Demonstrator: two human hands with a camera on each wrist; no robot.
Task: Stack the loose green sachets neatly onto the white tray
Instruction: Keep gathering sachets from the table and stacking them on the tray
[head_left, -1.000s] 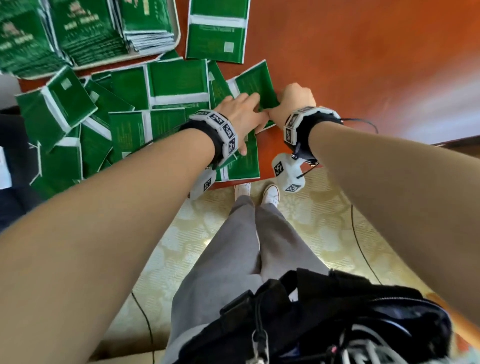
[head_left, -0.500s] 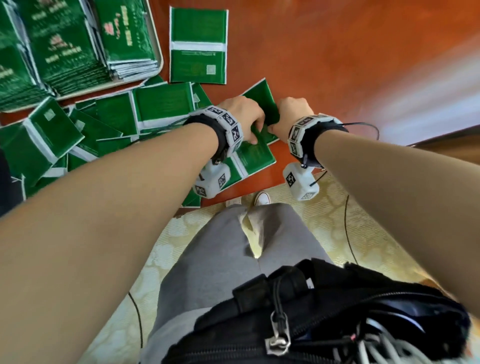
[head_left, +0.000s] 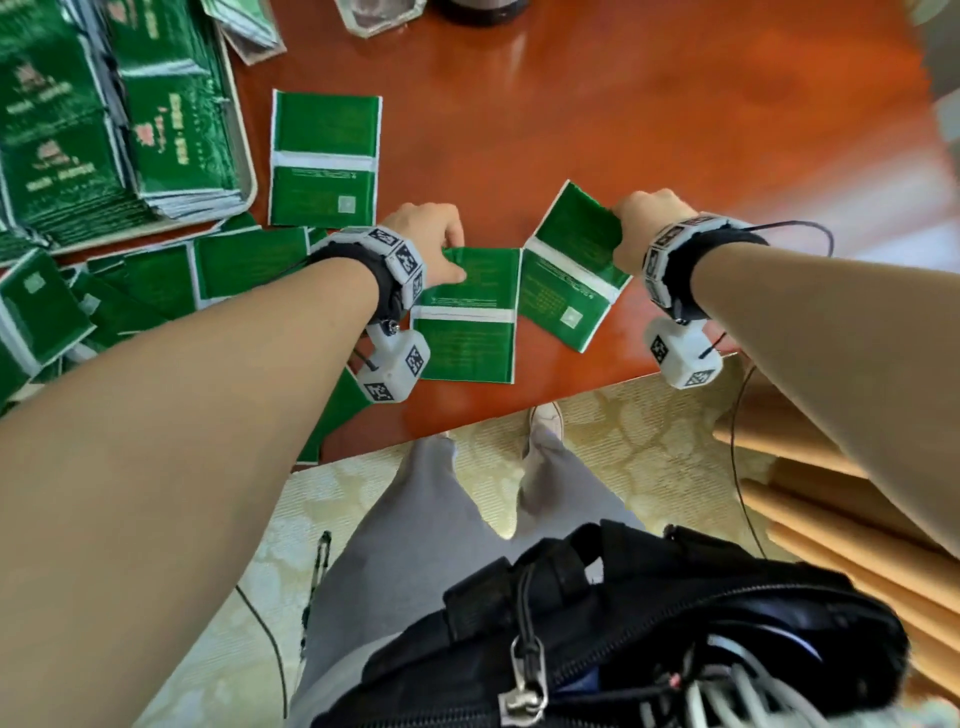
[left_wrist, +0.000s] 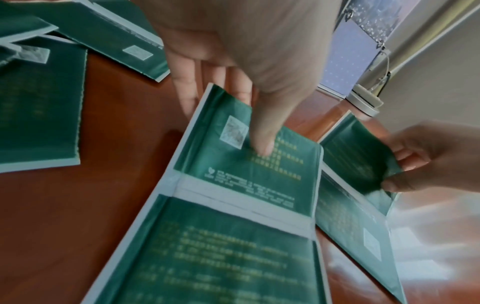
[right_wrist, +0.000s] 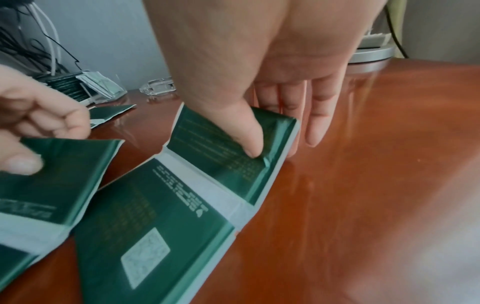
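Two bare hands work at the near edge of a glossy red-brown table (head_left: 649, 130), each pinching the far end of its own green double sachet, thumb on top and fingers underneath: the left hand (head_left: 428, 236) holds the left sachet (head_left: 467, 332), the right hand (head_left: 641, 223) holds the right sachet (head_left: 569, 280), whose far end is lifted off the wood. The two sachets lie just beside each other, nearly touching. A single sachet (head_left: 322, 156) lies flat beyond the left hand, a loose pile (head_left: 130, 291) sprawls toward the left edge, and the white tray (head_left: 244, 150), already stacked high, sits at the far left corner. Likely risks: the thin pinches may let the slick foil slip, the hinged halves may fold and land crooked on the stack, or an arm may sweep pile sachets off the near edge
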